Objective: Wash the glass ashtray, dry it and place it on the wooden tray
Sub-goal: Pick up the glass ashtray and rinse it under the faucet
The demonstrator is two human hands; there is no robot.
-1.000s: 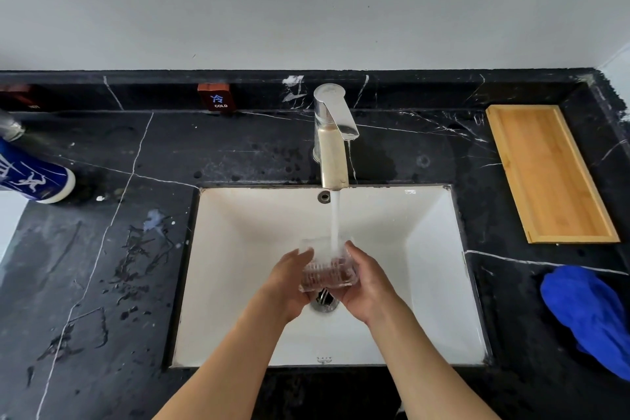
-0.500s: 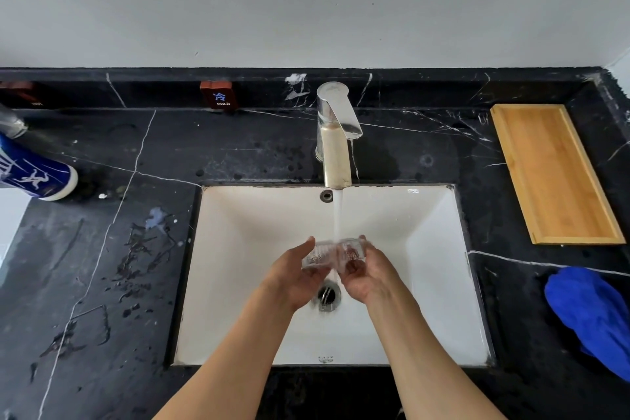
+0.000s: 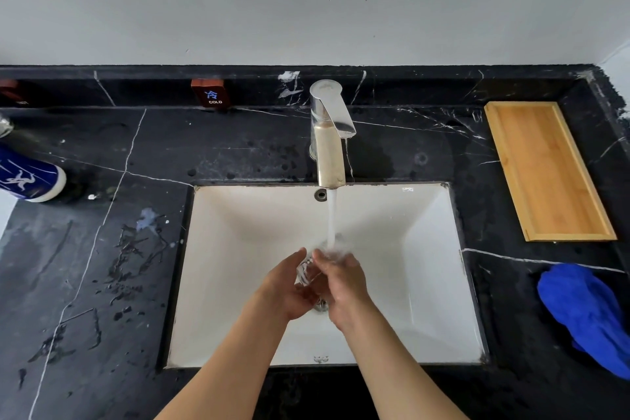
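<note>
The clear glass ashtray [image 3: 306,271] is pressed between my two palms over the middle of the white sink [image 3: 433,269], mostly hidden by them. My left hand [image 3: 284,286] cups it from the left and my right hand [image 3: 342,278] covers it from the right and above. Water runs from the tap [image 3: 330,133] onto my right hand and the ashtray's top edge. The wooden tray [image 3: 547,170] lies bare on the black counter at the right. A crumpled blue cloth [image 3: 588,314] lies in front of the tray.
The black marble counter [image 3: 102,249] is wet and streaked left of the sink. A blue and white container [image 3: 29,177] lies at the far left edge. A small brown sign marked COLD [image 3: 211,94] stands against the back ledge.
The ashtray has been turned from flat to on edge between my palms. My right hand has come over its top, and both hands have closed in around it under the stream.
</note>
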